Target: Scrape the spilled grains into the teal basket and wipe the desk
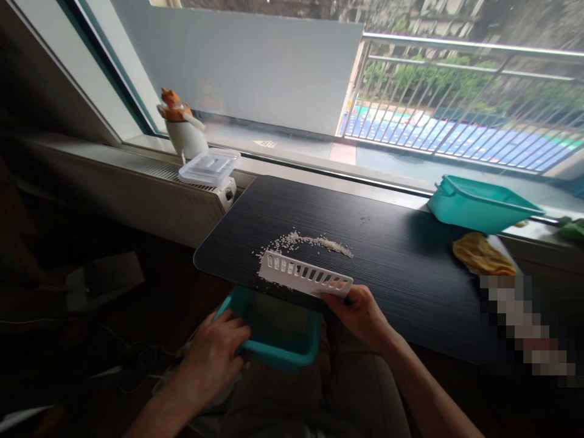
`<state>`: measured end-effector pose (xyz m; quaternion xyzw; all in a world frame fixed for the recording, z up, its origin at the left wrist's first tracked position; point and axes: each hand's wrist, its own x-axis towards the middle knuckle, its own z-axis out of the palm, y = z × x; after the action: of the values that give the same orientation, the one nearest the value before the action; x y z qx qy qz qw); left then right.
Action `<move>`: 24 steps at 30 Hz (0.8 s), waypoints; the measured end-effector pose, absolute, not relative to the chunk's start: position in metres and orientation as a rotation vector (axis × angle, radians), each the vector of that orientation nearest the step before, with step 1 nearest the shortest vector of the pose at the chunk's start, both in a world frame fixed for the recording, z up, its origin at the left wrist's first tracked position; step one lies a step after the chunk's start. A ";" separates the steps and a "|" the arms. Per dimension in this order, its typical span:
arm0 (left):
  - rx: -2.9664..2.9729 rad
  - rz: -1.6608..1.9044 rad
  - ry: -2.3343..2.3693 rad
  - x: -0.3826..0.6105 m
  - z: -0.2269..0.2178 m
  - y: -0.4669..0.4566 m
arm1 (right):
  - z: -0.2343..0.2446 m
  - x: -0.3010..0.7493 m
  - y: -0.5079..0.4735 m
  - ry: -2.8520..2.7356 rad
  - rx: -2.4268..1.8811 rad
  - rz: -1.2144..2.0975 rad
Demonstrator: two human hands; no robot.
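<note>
Spilled rice near the edge, a tub held just under it

The left hand (214, 353) has its grip clamped on the rim of the teal tub (283, 347), which sits below the front edge of the dark surface (410, 274). If that hold tilts or sits too far left, grains could miss the tub and drop to the floor. The rice (310, 243) lies in a thin scattered line just behind the white slotted strip (305, 274), and its slots look wide enough to let grains through. The right hand (360, 313) pinches only the strip's right end, so the far end may lift or swing and scatter grains.
</note>
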<state>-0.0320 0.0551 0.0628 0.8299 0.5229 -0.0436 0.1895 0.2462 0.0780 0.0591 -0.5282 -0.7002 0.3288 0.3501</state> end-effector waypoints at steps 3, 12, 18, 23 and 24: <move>2.319 -0.108 1.471 -0.033 0.059 0.053 | 0.059 0.242 0.075 -1.856 -1.367 0.892; 2.370 -0.078 1.458 -0.038 0.056 0.053 | 0.056 0.249 0.083 -1.823 -1.422 0.782; 2.366 -0.082 1.437 -0.035 0.055 0.056 | 0.055 0.239 0.074 -1.870 -1.368 0.842; 2.342 -0.071 1.440 -0.032 0.057 0.053 | 0.057 0.244 0.077 -1.859 -1.367 0.814; 2.344 -0.082 1.450 -0.032 0.057 0.052 | 0.057 0.247 0.079 -1.842 -1.379 0.792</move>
<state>-0.0320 0.0523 0.0574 0.8345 0.5161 -0.0292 0.1908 0.2468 0.0790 0.0570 -0.5314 -0.7100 0.3054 0.3468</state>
